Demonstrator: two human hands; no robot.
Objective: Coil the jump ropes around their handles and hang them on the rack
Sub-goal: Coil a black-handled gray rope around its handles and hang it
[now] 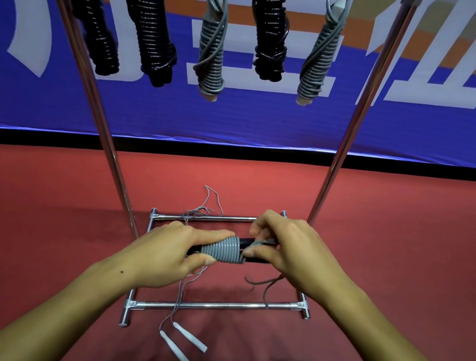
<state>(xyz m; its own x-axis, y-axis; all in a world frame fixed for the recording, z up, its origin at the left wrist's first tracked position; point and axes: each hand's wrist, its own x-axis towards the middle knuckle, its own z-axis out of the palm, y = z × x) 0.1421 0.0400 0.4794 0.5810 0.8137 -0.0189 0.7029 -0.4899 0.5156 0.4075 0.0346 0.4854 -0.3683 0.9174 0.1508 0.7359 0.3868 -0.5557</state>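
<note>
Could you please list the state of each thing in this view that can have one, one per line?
Left hand: grips the handles' wrapped end.
Right hand: pinches the grey rope at the coil's edge.
Grey rope: partly coiled round black handles, rest loose.
White-handled rope: uncoiled, on the floor.
Three black ropes: coiled, hanging.
Two grey ropes: coiled, hanging.
Rack: upright, five ropes hung.
</note>
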